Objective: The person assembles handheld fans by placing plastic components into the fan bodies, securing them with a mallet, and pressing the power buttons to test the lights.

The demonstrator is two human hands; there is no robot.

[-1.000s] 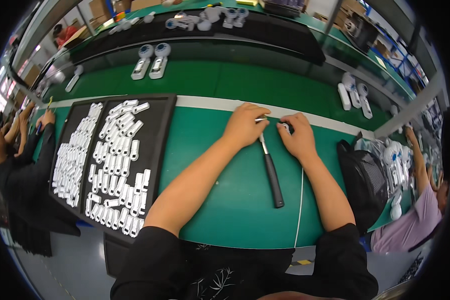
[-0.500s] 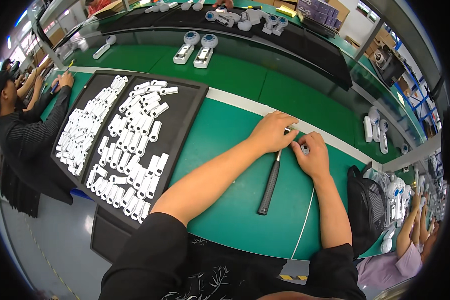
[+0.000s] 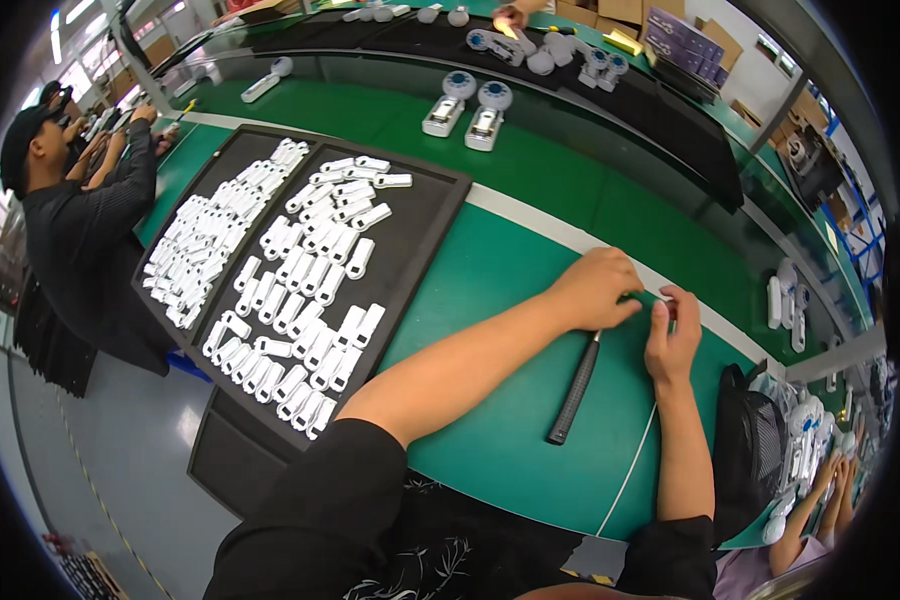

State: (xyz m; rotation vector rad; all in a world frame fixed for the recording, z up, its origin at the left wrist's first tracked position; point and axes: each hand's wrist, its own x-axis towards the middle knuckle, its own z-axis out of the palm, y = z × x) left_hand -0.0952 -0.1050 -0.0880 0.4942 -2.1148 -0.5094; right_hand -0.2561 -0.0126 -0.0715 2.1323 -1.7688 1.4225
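My left hand (image 3: 600, 290) is above the far end of the green work surface, its fingers curled and thumb drawn in. Whatever its fingertips hold, if anything, is too small to make out. Just to the right, a little apart from it, my right hand (image 3: 676, 338) is raised with thumb and forefinger bent together; a tiny piece may be between them, but I cannot tell what. A tool with a black textured grip and metal shaft (image 3: 576, 392) lies on the surface, its far end hidden beneath my left hand.
A black two-part tray (image 3: 425, 235) at left bears many white handheld casings (image 3: 310, 270). Two white devices with round heads (image 3: 486, 118) lie on the green belt beyond. A black mesh bag (image 3: 752, 450) stands at right. A co-worker in dark clothes (image 3: 90, 220) works at left.
The whole view has shifted, so things appear farther right. My hands have drawn slightly apart, and my right fingers have lifted. The tool's metal top, visible before, is now covered by my left hand.
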